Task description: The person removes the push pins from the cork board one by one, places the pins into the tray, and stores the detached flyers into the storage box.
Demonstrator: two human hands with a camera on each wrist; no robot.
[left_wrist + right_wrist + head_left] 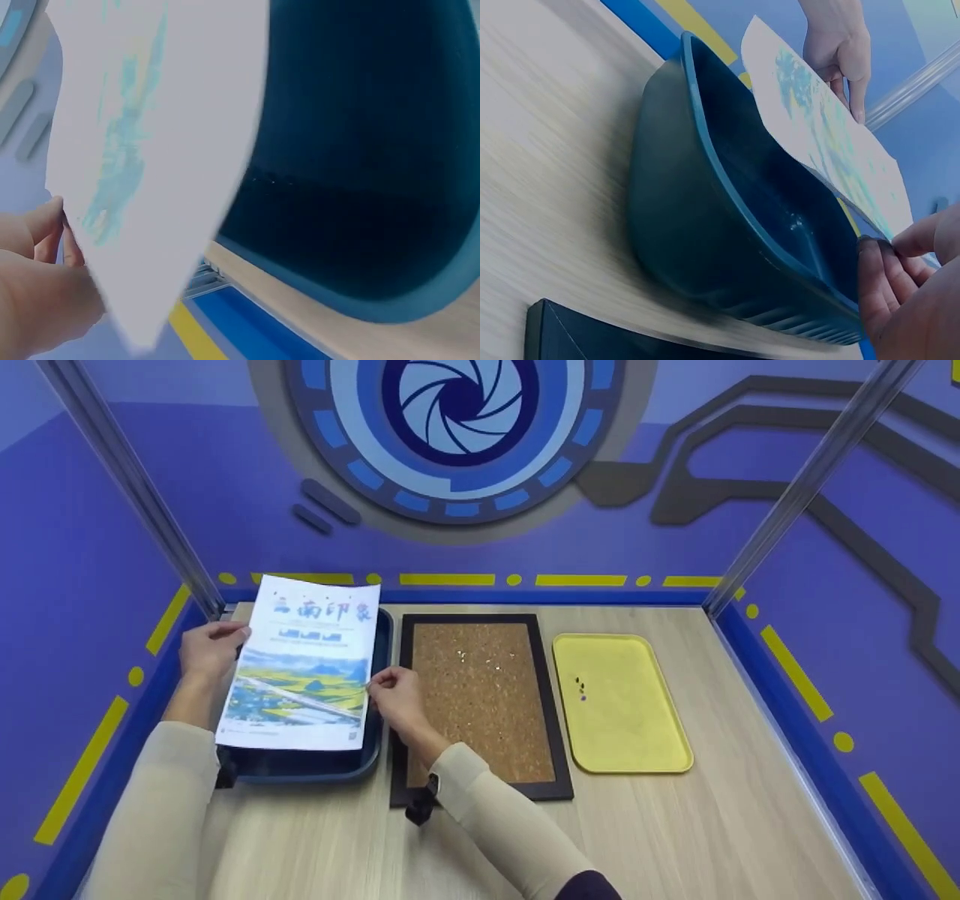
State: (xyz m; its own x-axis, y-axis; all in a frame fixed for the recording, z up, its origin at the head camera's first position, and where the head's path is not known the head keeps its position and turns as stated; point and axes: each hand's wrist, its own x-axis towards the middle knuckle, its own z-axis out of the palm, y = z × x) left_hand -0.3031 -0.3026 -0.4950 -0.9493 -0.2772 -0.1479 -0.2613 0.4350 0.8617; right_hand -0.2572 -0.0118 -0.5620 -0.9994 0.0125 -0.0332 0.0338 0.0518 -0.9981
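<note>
A printed poster (304, 660) with a landscape picture and Chinese lettering is held up over a dark blue-green plastic basin (300, 765). My left hand (214, 649) pinches its left edge, and my right hand (397, 697) pinches its right edge between thumb and fingers. In the right wrist view the sheet (825, 127) hangs above the rim of the basin (697, 195), apart from it. The left wrist view shows the sheet's pale underside (172, 150) bowed, with the print showing through. A few small shiny specks lie inside the basin.
Right of the basin lies a black-framed cork board (480, 705) with several small shiny bits near its top. Farther right sits a yellow tray (630, 705) holding several tiny dark pieces (580, 688). Blue panels (465, 562) wall the table at the back and sides.
</note>
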